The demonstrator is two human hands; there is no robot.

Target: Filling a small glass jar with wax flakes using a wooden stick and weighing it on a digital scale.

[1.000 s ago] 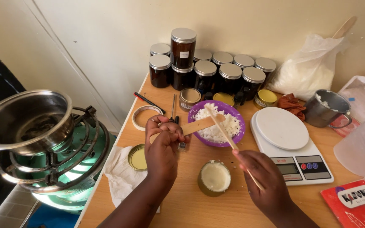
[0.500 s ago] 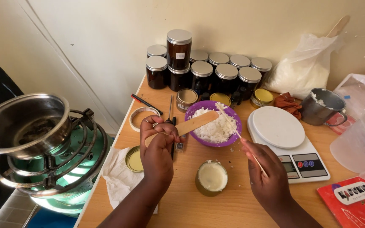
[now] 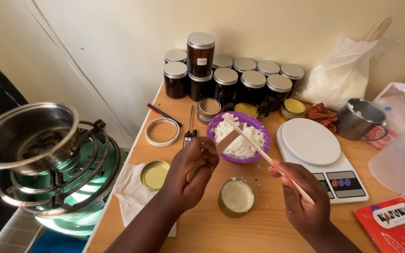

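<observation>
My left hand point(image 3: 194, 173) grips a flat wooden spatula point(image 3: 226, 139) whose blade reaches into the purple bowl point(image 3: 261, 127) of white flakes. In my right hand point(image 3: 301, 197) is a thin wooden stick point(image 3: 254, 144), its far tip lying over the same bowl. Between my hands, nearer to me, stands a small gold tin point(image 3: 235, 198) filled with pale set wax. Its gold lid point(image 3: 154, 174) lies to the left on a white tissue point(image 3: 132, 193).
Dark lidded jars point(image 3: 240, 82) line the wall. A white kitchen scale point(image 3: 319, 157), metal cup point(image 3: 360, 119), plastic bag of white flakes point(image 3: 340, 77), clear jug point(image 3: 401, 161) and red booklet point(image 3: 394, 222) sit right. Tape roll point(image 3: 162, 131) and pen point(image 3: 163, 114) lie left; a pot point(image 3: 27, 136) rests on a green gas burner point(image 3: 78, 180).
My left hand has turned and slid right, tilting the spatula blade into the flakes. My right hand has drawn toward me, the stick's tip now over the bowl's left side.
</observation>
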